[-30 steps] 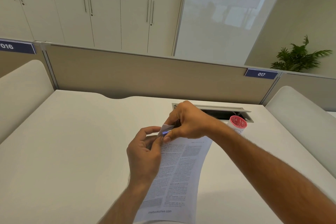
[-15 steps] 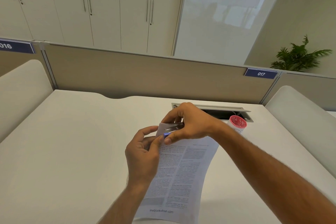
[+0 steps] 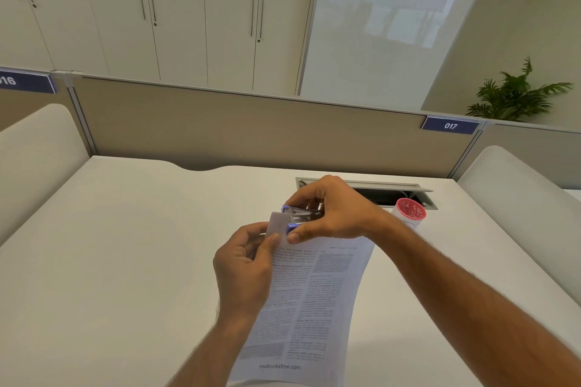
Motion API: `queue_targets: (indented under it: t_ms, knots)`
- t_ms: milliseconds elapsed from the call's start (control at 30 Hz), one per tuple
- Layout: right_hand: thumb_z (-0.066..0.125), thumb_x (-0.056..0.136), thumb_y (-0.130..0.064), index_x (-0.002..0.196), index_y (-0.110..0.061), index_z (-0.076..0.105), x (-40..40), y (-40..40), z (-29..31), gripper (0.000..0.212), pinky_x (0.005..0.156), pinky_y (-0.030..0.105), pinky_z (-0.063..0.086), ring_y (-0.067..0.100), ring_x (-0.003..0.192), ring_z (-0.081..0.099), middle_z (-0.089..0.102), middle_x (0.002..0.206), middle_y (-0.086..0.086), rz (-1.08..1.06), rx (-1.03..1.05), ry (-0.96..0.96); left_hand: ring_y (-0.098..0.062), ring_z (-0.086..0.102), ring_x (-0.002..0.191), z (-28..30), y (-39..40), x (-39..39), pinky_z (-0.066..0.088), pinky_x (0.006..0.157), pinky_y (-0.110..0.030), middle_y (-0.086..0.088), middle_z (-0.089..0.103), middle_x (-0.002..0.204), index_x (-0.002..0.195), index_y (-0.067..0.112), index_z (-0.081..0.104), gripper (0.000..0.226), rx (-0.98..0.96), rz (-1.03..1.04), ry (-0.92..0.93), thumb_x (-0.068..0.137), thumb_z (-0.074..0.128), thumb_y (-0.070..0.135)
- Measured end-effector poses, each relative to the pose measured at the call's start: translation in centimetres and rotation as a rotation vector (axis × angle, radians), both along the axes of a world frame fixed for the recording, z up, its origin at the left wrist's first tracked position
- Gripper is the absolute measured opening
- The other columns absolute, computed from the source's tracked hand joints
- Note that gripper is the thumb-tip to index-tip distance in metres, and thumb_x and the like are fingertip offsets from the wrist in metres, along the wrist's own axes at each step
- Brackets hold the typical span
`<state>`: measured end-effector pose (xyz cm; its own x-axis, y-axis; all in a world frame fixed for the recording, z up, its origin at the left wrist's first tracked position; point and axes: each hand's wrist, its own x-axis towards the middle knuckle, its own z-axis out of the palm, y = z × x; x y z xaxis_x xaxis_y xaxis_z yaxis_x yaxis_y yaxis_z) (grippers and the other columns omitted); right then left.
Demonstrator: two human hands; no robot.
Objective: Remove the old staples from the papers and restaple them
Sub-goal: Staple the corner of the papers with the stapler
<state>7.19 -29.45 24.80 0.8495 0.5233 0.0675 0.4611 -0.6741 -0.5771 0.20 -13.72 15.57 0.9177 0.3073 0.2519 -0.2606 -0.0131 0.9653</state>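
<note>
1. While held above the white desk (image 3: 110, 261), the papers (image 3: 311, 302) hang lengthwise toward the person, printed in two columns of small text, with "mebooksfree.com" at the bottom edge.
2. Left hand (image 3: 243, 264) pinches the papers' top left corner, which is folded up, between thumb and curled fingers.
3. Right hand (image 3: 333, 214) grips a blue and silver stapler (image 3: 298, 217) at that corner.
4. Behind stands a red-lidded tub (image 3: 410, 212).
5. Partition tags read "017" (image 3: 450, 125) and "16" (image 3: 25, 82).
</note>
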Motion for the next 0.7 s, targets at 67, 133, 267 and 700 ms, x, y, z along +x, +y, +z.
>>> queue_targets:
  t_ms: [67,133,267,700]
  knots:
    - [0.085,0.066,-0.041,0.101,-0.018,0.075,0.1,-0.7,-0.2,0.044,0.062,0.029,0.057,0.019,0.071,0.067,0.073,0.086,-0.004,-0.061,0.116,0.000,-0.001,0.069,0.078,0.1,0.1,0.0,0.053,0.055,-0.013,0.016,0.071,0.087,0.089,0.036,0.065,0.019,-0.018,0.003,0.016,0.084,0.071,0.019]
    - [0.088,0.064,-0.036,0.098,-0.016,0.075,0.4,-1.4,-0.5,0.041,0.061,0.030,0.056,0.018,0.068,0.066,0.074,0.082,0.001,-0.169,0.302,0.002,-0.002,0.069,0.076,0.0,0.2,0.2,0.053,0.055,-0.013,0.016,0.072,0.084,0.087,0.034,0.066,0.017,-0.031,0.008,0.026,0.085,0.071,0.018]
    - [0.083,0.073,-0.025,0.097,-0.010,0.074,1.5,-3.3,-1.6,0.029,0.047,0.026,0.043,0.014,0.055,0.052,0.065,0.067,0.003,-0.481,0.748,0.017,-0.003,0.069,0.074,-0.4,0.7,0.6,0.053,0.054,-0.014,0.018,0.072,0.078,0.085,0.034,0.067,0.015,-0.021,0.033,0.034,0.085,0.071,0.019]
    - [0.073,0.083,-0.017,0.119,-0.008,0.064,10.2,-13.0,-14.9,0.039,0.073,0.031,0.059,0.018,0.078,0.067,0.069,0.105,0.008,-1.210,0.651,0.150,-0.006,0.071,0.073,-1.9,1.1,4.5,0.056,0.056,-0.019,0.018,0.073,0.079,0.084,0.032,0.068,0.015,-0.035,0.113,0.069,0.085,0.071,0.016]
